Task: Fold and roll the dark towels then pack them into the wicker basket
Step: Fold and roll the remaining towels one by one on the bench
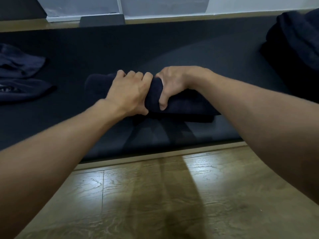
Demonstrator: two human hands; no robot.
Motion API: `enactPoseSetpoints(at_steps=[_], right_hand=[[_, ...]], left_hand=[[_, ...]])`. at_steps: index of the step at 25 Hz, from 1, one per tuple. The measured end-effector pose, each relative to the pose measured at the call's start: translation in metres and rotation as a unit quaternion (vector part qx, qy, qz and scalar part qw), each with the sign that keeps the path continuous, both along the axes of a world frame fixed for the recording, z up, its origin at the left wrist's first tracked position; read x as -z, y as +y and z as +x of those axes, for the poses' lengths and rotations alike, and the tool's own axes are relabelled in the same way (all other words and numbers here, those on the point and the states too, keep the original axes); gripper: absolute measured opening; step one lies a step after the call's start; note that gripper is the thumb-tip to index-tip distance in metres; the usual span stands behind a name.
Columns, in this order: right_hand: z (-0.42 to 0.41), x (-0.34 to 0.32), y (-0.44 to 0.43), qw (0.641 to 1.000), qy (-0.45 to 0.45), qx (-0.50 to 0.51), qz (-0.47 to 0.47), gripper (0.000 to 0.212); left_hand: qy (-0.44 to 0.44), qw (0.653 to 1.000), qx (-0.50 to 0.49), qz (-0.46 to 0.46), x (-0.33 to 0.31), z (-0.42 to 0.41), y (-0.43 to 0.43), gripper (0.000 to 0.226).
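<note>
Dark navy terry towel [186, 107] mid-roll, gripped by left hand [127, 95] and right hand [172, 83]; crumpled navy towels [20, 80] unrolled alongside, wicker basket unseen.

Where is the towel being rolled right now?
Head view, centre: the towel lies on the dark mat, gripped by left hand and right hand; loose towels left, a pile far right.
</note>
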State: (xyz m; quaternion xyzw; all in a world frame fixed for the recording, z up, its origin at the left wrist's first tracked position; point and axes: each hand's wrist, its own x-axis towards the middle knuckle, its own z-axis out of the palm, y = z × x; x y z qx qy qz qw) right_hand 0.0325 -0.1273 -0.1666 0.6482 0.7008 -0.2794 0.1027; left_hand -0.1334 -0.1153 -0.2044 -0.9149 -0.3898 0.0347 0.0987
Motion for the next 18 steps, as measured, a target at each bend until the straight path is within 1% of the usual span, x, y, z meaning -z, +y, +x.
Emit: enactPoseSetpoints(at_steps=[1, 2, 3, 4, 5, 6, 7, 8, 9, 10, 11, 12, 13, 14, 15, 16, 17, 18], right_hand=[[-0.001, 0.001, -0.001, 1.0, 0.005, 0.007, 0.001, 0.068], [-0.002, 0.005, -0.005, 0.999, -0.009, 0.007, 0.03, 0.076], [-0.004, 0.012, -0.012, 0.995, -0.057, 0.001, 0.086, 0.087], [-0.006, 0.022, -0.022, 0.978, -0.134, -0.015, 0.159, 0.099], [-0.009, 0.032, -0.034, 0.95, -0.207, -0.032, 0.23, 0.108], [-0.01, 0.041, -0.042, 0.924, -0.254, -0.044, 0.283, 0.111], [-0.009, 0.044, -0.045, 0.91, -0.271, -0.049, 0.311, 0.107], [-0.005, 0.042, -0.04, 0.911, -0.269, -0.046, 0.31, 0.099], [-0.001, 0.036, -0.032, 0.926, -0.242, -0.039, 0.288, 0.09], [0.004, 0.029, -0.022, 0.948, -0.195, -0.029, 0.249, 0.079], [0.007, 0.022, -0.011, 0.968, -0.146, -0.021, 0.202, 0.069], [0.011, 0.013, -0.002, 0.981, -0.116, -0.02, 0.155, 0.064], [0.013, 0.006, 0.006, 0.989, -0.099, -0.024, 0.109, 0.063], [0.015, 0.002, 0.012, 0.994, -0.084, -0.023, 0.063, 0.064], [0.017, 0.0, 0.016, 0.997, -0.069, -0.012, 0.026, 0.065], [0.019, -0.003, 0.016, 0.999, -0.048, 0.004, -0.002, 0.067], [0.02, -0.004, 0.014, 0.999, -0.024, 0.016, -0.017, 0.069], [0.018, -0.002, 0.009, 1.0, -0.008, 0.019, -0.01, 0.074]], left_hand=[[0.007, 0.998, -0.006, -0.063, -0.008, 0.004, 0.009, 0.078], [0.022, 0.993, -0.017, -0.117, -0.016, 0.01, 0.018, 0.076], [0.043, 0.985, -0.031, -0.163, -0.022, 0.015, 0.026, 0.076], [0.059, 0.975, -0.044, -0.208, -0.028, 0.019, 0.034, 0.077], [0.068, 0.964, -0.055, -0.252, -0.032, 0.023, 0.045, 0.078], [0.075, 0.953, -0.069, -0.286, -0.036, 0.027, 0.052, 0.08], [0.084, 0.943, -0.082, -0.31, -0.038, 0.031, 0.057, 0.084], [0.09, 0.94, -0.095, -0.315, -0.039, 0.035, 0.057, 0.088], [0.092, 0.947, -0.103, -0.289, -0.035, 0.037, 0.055, 0.092], [0.091, 0.964, -0.106, -0.228, -0.028, 0.036, 0.048, 0.095], [0.076, 0.983, -0.093, -0.137, -0.016, 0.033, 0.037, 0.096], [0.048, 0.996, -0.065, -0.047, -0.007, 0.03, 0.024, 0.096], [0.022, 0.999, -0.034, 0.008, -0.001, 0.027, 0.016, 0.092], [0.014, 1.0, -0.014, 0.007, -0.003, 0.025, 0.014, 0.088], [0.028, 0.999, -0.011, -0.043, -0.012, 0.025, 0.021, 0.085], [0.045, 0.992, -0.021, -0.118, -0.025, 0.028, 0.03, 0.083], [0.069, 0.979, -0.038, -0.186, -0.036, 0.033, 0.038, 0.08], [0.09, 0.967, -0.048, -0.232, -0.042, 0.036, 0.044, 0.077]])
